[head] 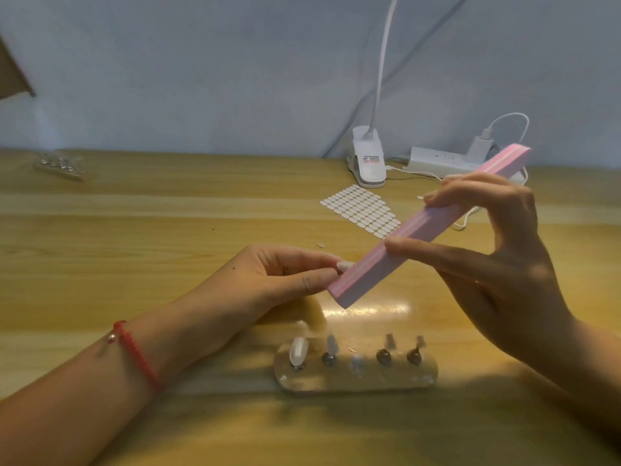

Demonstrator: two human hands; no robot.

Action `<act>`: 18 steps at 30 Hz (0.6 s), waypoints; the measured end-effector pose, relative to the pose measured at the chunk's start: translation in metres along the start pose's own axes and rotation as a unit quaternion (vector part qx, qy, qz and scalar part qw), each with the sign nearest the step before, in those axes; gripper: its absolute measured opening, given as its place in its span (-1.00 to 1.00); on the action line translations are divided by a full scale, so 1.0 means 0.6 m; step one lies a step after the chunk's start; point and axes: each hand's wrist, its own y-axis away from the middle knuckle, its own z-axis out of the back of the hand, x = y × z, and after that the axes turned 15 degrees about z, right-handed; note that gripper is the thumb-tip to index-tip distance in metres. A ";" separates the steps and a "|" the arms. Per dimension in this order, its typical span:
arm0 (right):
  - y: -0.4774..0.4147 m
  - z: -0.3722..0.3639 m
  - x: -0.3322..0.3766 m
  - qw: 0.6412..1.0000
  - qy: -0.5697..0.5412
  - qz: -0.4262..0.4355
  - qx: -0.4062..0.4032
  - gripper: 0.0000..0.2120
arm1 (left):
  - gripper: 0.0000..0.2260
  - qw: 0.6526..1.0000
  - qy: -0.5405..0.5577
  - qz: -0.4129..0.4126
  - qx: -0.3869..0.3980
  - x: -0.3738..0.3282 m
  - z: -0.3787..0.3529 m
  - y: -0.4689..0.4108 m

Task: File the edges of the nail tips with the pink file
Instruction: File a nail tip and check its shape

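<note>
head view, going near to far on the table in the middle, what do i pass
nail tip stand → sheet of white adhesive tabs → white clip lamp

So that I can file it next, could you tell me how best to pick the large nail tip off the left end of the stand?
Probably pinch the large nail tip by its long side edges, coming down from above: it stands upright on its peg at the end of the stand, with free space on either side.
</note>
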 end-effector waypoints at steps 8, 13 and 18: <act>-0.008 0.008 -0.008 1.000 0.005 0.007 0.029 -0.67 | -0.75 1.000 -0.012 -0.001 -0.007 0.002 0.003 -0.004; -0.021 0.009 0.010 0.997 -0.034 0.026 0.071 -0.68 | -0.76 1.000 0.007 0.000 -0.002 0.002 -0.003 -0.002; -0.032 0.016 -0.007 0.997 -0.047 -0.028 0.055 -0.72 | -0.73 0.999 0.012 -0.014 -0.030 0.003 -0.003 -0.005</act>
